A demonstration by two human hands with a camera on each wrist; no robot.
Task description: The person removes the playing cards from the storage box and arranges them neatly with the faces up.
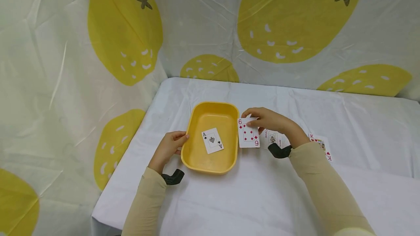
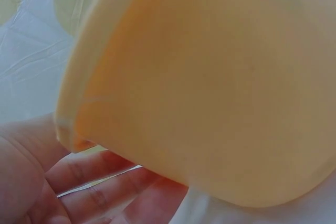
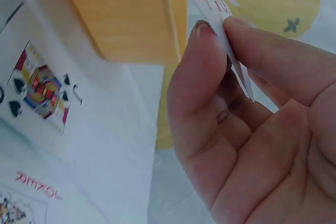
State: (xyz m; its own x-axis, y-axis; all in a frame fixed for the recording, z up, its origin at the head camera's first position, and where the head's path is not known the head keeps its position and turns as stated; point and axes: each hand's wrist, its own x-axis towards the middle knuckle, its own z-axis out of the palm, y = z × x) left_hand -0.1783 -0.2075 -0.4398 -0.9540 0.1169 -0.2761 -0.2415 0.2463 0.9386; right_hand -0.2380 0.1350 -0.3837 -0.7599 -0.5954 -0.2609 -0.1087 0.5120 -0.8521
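Observation:
A yellow plastic basin (image 1: pixel 210 168) stands on the table with an ace of spades (image 1: pixel 213 140) face up inside. My left hand (image 1: pixel 168 148) holds its left rim, thumb at the top edge and fingers beneath the lip. In the left wrist view the basin wall (image 2: pixel 210 93) fills most of the picture. Beside the basin's right rim, my right hand (image 1: pixel 270 121) pinches a six of diamonds (image 1: pixel 248 136) between thumb and fingers. The right wrist view shows that card (image 3: pixel 215 11) nearly edge-on.
A joker card (image 1: pixel 275 138) lies right of the basin, partly covered by the right hand. Farther right is a king of hearts (image 1: pixel 323 146), half behind the wrist. A jack of spades (image 3: pixel 44 90) shows in the right wrist view. A lemon-print curtain (image 1: pixel 200 17) backs the table.

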